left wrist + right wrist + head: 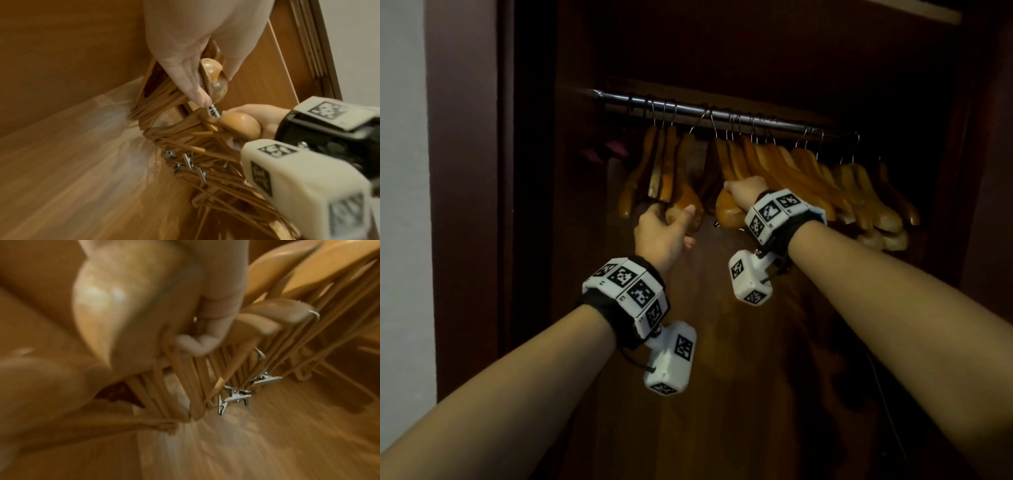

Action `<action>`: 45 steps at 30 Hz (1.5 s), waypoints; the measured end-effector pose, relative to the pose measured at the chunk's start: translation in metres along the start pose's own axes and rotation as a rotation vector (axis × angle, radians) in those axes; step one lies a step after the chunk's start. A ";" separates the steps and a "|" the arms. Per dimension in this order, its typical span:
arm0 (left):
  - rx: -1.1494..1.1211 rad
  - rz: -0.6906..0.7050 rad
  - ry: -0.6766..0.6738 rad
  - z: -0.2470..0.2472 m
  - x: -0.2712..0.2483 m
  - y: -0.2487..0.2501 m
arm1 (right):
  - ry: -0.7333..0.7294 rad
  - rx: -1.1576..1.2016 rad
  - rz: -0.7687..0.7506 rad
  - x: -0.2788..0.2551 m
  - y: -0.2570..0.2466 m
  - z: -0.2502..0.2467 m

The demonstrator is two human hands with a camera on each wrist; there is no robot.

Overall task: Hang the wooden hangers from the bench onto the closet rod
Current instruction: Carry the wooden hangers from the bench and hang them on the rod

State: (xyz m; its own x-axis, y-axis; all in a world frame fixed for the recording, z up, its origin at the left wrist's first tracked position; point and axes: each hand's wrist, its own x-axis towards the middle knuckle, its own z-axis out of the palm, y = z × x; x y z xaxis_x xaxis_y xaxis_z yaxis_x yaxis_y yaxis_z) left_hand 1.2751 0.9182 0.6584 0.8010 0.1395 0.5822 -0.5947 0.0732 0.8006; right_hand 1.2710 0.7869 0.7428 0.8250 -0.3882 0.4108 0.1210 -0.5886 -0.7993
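Observation:
Several wooden hangers [825,178] hang by metal hooks from the closet rod [688,111]. My left hand [664,229] holds the rounded end of one hanger [685,209] in the left group, thumb on top and fingers beneath. The left wrist view shows that end [216,81] pinched between fingers and thumb. My right hand [743,193] grips the rounded end of a neighbouring hanger [726,209], just right of the gap on the rod. In the blurred right wrist view its fingers [205,321] curl round that hanger [115,305].
The closet's dark wooden frame [465,171] stands at the left, beside a white wall [400,171]. Metal clips [236,395] dangle from the hangers' lower bars. A wooden panel [722,377] lies below the hangers. Something pink [616,147] hangs at the back left.

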 end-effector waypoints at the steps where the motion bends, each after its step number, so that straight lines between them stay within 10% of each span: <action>1: 0.002 0.006 -0.003 0.003 -0.001 -0.001 | 0.002 0.027 0.020 -0.002 0.003 0.002; 9: -0.030 -0.027 0.075 0.027 -0.024 -0.011 | -0.032 0.297 0.000 -0.050 0.031 -0.008; 20: -0.220 -0.418 -0.282 0.138 -0.157 -0.052 | 0.045 0.224 0.159 -0.154 0.137 -0.094; 32: -0.413 -0.668 -0.758 0.334 -0.400 0.038 | 0.493 0.090 0.490 -0.336 0.250 -0.364; 45: -0.354 -0.930 -1.355 0.476 -0.792 0.187 | 1.174 0.197 0.894 -0.684 0.348 -0.655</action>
State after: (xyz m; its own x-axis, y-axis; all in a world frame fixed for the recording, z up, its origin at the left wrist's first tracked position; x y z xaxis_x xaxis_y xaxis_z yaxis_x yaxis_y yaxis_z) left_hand 0.5620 0.3513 0.4143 0.2307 -0.9536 -0.1933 0.2477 -0.1346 0.9594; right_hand 0.3874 0.3826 0.4712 -0.2286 -0.9523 -0.2019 -0.0232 0.2127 -0.9769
